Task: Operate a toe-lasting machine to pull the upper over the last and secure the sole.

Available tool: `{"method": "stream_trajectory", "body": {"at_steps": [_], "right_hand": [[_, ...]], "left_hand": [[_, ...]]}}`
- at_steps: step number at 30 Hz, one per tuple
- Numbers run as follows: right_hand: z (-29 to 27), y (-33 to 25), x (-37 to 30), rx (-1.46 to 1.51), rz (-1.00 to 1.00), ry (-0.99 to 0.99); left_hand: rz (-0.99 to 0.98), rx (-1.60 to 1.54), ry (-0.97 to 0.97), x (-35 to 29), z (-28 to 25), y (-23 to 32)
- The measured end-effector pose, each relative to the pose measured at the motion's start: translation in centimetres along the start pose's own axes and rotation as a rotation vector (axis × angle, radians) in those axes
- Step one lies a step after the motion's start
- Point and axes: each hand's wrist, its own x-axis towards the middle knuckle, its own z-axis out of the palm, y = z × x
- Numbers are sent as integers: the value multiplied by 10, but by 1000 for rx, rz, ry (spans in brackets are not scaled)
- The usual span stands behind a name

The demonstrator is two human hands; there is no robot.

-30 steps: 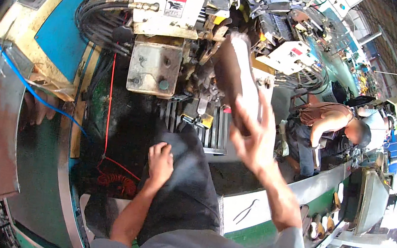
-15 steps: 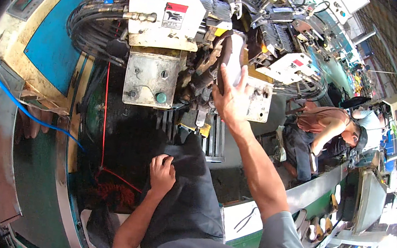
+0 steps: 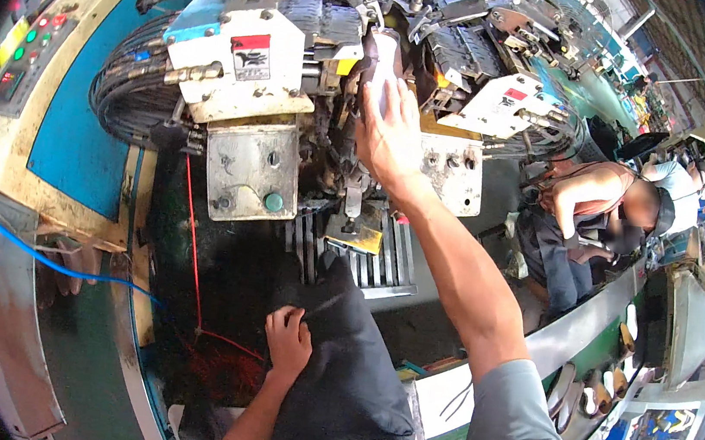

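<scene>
A dark shoe upper with a pale, elongated sole side [image 3: 384,52] sits between the metal clamps of a machine [image 3: 258,70]. On its near end lie the outstretched fingers of my right hand [image 3: 392,142], touching the pale surface from above. The shoe's underside and near end are hidden by the hand and the machine parts. My left hand [image 3: 288,340] rests on my dark-trousered thigh [image 3: 339,340], fingers curled in, with nothing visible in it.
Bundled black hoses [image 3: 125,81] hang left of the machine. A control panel with coloured buttons [image 3: 27,61] stands at far left. At right, another person [image 3: 584,212] sits bent over beside a metal-edged bench [image 3: 581,311]. Several shoes [image 3: 589,395] lie at lower right.
The view has shifted, so the machine sits further left. My right hand has reached farther along the shoe, its fingers now flatter and closer together. My left hand stays on the thigh.
</scene>
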Motion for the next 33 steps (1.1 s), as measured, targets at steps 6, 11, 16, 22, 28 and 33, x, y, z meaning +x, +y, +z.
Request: {"method": "stream_trajectory", "body": {"at_steps": [6, 11, 16, 22, 28, 33], "right_hand": [[25, 24, 59, -25, 30, -53], [27, 22, 76, -62, 52, 9], [17, 23, 83, -39, 72, 36], [-6, 34, 91, -47, 103, -155], [-26, 26, 61, 291, 109, 74], [-28, -35, -110, 536, 254, 63]], "left_hand": [[-15, 36, -44, 6, -1, -6], [-17, -14, -92, 11, 4, -7], [30, -28, -95, 10, 7, -2], [64, -44, -47, 5, 10, -5], [68, 12, -68, 2, 3, 0], [72, 70, -136, 9, -9, 15]]}}
